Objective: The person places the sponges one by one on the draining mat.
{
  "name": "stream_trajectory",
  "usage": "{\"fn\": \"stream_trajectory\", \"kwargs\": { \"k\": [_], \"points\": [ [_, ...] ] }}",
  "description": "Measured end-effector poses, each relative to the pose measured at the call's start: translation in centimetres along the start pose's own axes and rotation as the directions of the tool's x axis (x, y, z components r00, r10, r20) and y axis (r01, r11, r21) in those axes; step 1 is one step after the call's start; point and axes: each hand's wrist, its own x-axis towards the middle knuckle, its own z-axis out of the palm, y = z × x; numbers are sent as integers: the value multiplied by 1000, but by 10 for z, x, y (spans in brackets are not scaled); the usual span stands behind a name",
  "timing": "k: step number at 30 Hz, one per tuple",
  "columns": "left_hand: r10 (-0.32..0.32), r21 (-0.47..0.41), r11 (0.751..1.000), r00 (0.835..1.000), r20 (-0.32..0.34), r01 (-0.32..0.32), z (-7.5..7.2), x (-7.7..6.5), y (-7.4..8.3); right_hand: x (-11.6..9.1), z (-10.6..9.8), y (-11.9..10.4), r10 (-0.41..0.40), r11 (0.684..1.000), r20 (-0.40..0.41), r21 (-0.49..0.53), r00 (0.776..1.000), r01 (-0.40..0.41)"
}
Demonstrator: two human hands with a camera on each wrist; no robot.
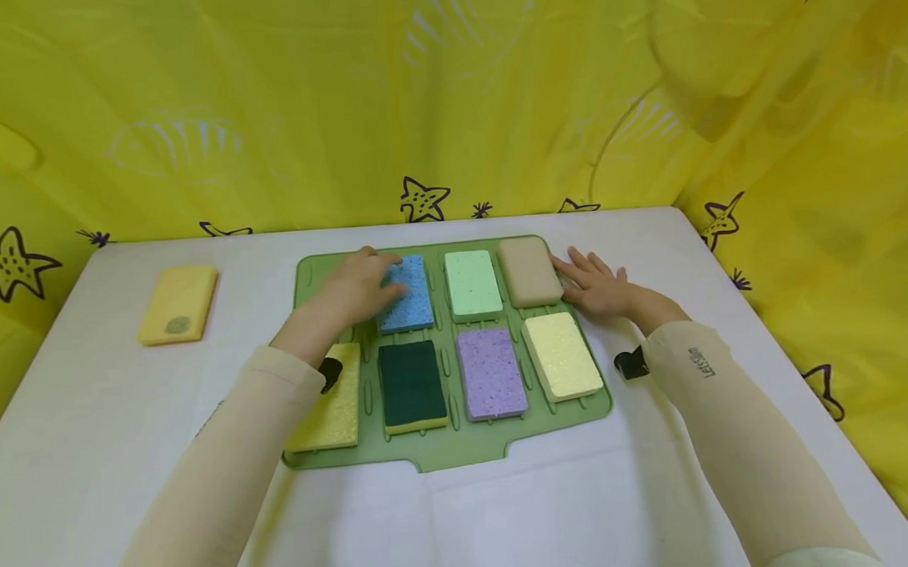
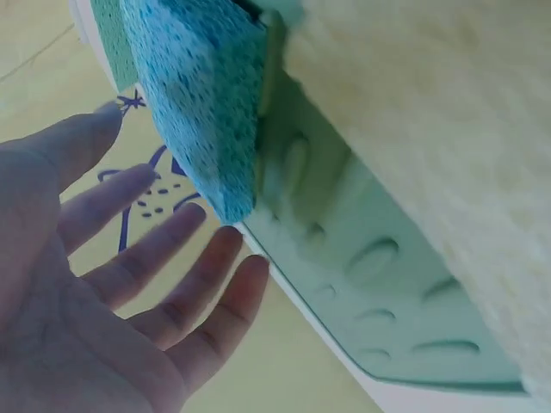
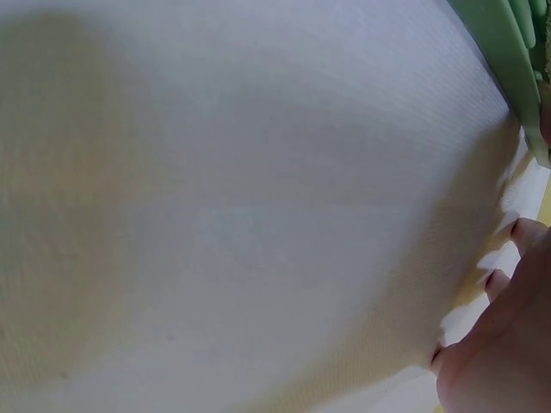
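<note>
My left hand [image 1: 358, 287] hovers at the left side of a blue sponge [image 1: 413, 293], thumb and fingers apart. In the left wrist view its fingers are spread and relaxed beside the blue sponge [image 2: 194, 95], gripping nothing. The sponge lies in the back row of a green ridged tray [image 1: 460, 457]. At the tray's right edge, my right hand [image 1: 598, 288] rests with fingers spread, close to a beige sponge [image 1: 530, 272]; whether it touches that sponge I cannot tell. The right wrist view shows only part of the right hand [image 3: 508, 344] low over the white surface.
Also on the tray are a mint sponge [image 1: 472, 283], a yellow sponge [image 1: 338, 404], a dark green scrub sponge [image 1: 412, 385], a purple sponge [image 1: 491, 374] and a pale yellow sponge [image 1: 562, 355]. Another yellow sponge [image 1: 180, 297] lies left on the white table [image 1: 92, 463]. Behind hangs a yellow curtain [image 1: 305, 113].
</note>
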Motion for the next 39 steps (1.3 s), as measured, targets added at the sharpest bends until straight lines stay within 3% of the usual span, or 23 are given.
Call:
{"fn": "stream_trajectory", "kwargs": {
  "k": [6, 13, 24, 30, 39],
  "points": [
    [-7, 7, 1000, 998, -61, 8, -6, -6, -12, -1, 1, 5, -34, 999, -18, 23, 999, 34],
    [-24, 31, 999, 991, -129, 28, -11, -18, -24, 0, 1, 1, 3, 1000, 1, 4, 1000, -3],
    [-82, -18, 997, 979, -189, 80, -19, -44, -51, 0, 1, 0, -3, 1000, -1, -4, 1000, 3],
    [-103, -28, 995, 962, -255, 99, -20, -59, -72, 1, 0, 0, 1, 1000, -1, -9, 1000, -1],
    [-182, -28, 983, 931, -316, 182, -17, -75, -104, 0, 1, 0, -3, 1000, -1, -19, 1000, 3]
  ]
}}
